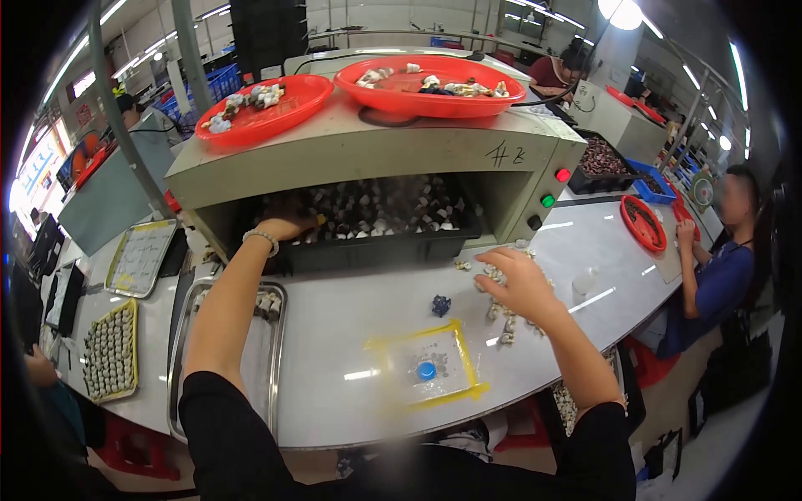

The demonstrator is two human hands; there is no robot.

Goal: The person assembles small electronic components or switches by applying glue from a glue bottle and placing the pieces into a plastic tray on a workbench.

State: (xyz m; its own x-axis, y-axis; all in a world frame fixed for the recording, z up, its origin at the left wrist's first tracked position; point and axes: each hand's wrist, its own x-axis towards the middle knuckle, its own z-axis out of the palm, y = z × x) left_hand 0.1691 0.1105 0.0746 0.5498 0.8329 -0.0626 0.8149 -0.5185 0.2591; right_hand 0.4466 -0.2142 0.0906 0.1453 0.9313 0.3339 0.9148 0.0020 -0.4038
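In a busy workroom, a white surface [326,376] carries a pale metal cabinet [434,150]. In its opening sits a black tray [384,249] heaped with white-and-dark pieces [393,209]. The left hand [286,224] reaches in over the tray's left part; whether its shaded fingers grip anything, I cannot tell. The right hand [518,284] is spread, fingers apart, over small pale pieces [507,326] scattered on the surface. Nearby lies a blue cap [427,371].

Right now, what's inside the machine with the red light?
The machine holds a black tray full of small white-and-dark pieces; the left hand is at its left end. The pieces cover the tray's floor, and shadow hides the machine's back.
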